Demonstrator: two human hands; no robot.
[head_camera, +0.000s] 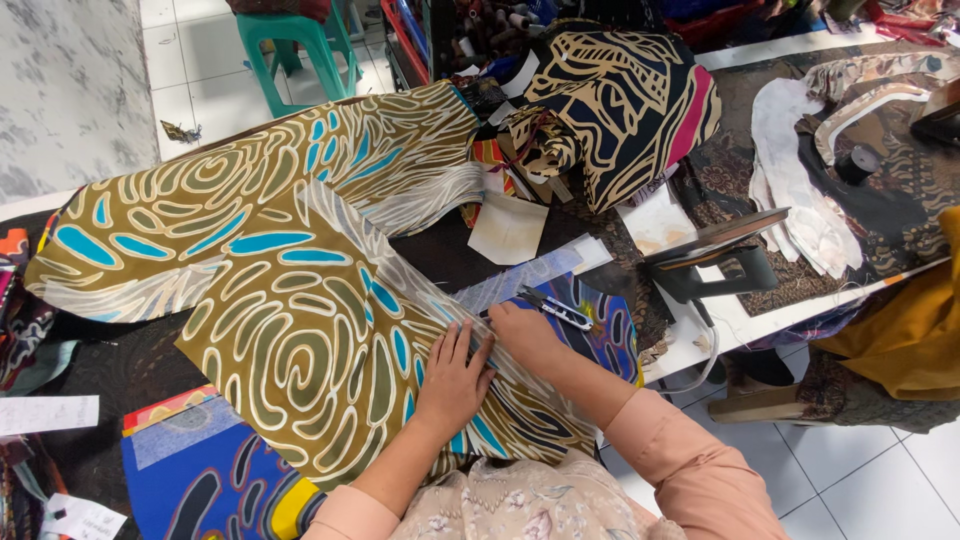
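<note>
— Any labels near the hands?
— A white paper slip (48, 414) lies far out beyond the left hand (455, 380), at the worktop (120, 365) edge.
— And the cloth?
— Olive printed fabric (300, 340), cream swirls, blue ovals, spread under both hands. The left hand presses flat, fingers spread; the right hand (525, 335) is curled, pinching the fabric edge beside small snips (555, 308).

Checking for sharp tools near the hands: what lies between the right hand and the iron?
In the head view, small scissors lie on the blue patterned cloth between the right hand and the iron.
</note>
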